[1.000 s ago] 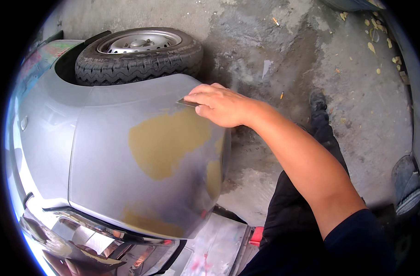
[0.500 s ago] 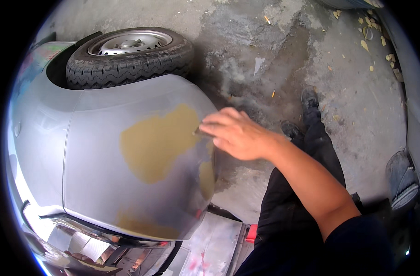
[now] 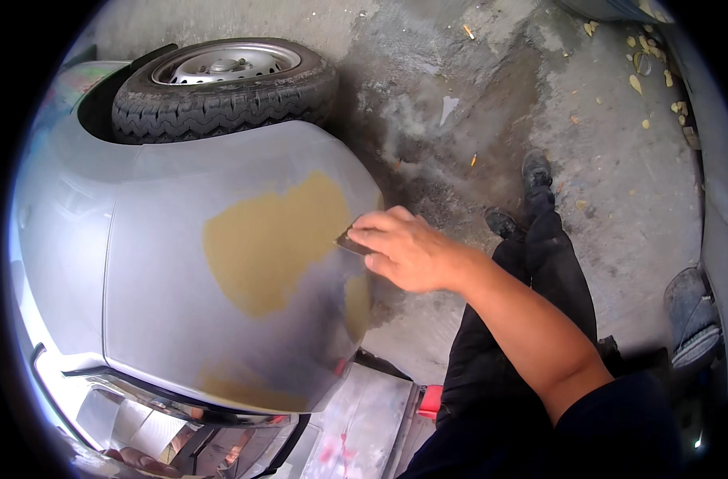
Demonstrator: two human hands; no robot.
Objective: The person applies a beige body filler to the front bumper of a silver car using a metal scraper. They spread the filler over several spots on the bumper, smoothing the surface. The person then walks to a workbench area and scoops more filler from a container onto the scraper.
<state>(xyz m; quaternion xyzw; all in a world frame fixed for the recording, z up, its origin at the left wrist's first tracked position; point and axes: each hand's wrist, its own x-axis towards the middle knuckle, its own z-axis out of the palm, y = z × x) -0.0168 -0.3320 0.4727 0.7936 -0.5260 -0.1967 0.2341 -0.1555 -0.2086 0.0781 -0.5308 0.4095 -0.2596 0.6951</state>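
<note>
**Caller:** Right, the setting first. What did we have underfoot?

**Spotter:** Rough concrete floor (image 3: 619, 184), grey and stained, with yellowish leaf scraps scattered toward the far right corner. A grey car fender (image 3: 172, 263) filled the left half of the view, curving down to a bumper edge at the bottom. Behind it sat a tyre (image 3: 220, 92) on a silver steel rim, tucked in the wheel arch.

**Caller:** And that patch on the panel?

**Spotter:** A mustard-yellow filler patch (image 3: 272, 243) sat in the middle of the fender, with a smaller yellow strip near the panel's right edge and another low down by the bumper.

**Caller:** The hand, then?

**Spotter:** The right hand (image 3: 412, 251) reached in from the lower right, forearm bare, dark sleeve at the elbow. Its fingers (image 3: 376, 237) were pinched around a small flat dark spreader (image 3: 349, 242), thumb underneath, knuckles up. The spreader's edge lay against the fender, just at the right border of the yellow patch.

**Caller:** The other hand?

**Spotter:** Out of sight. Dark trousers and black shoes (image 3: 531, 172) stood on the concrete beside the fender.
</note>
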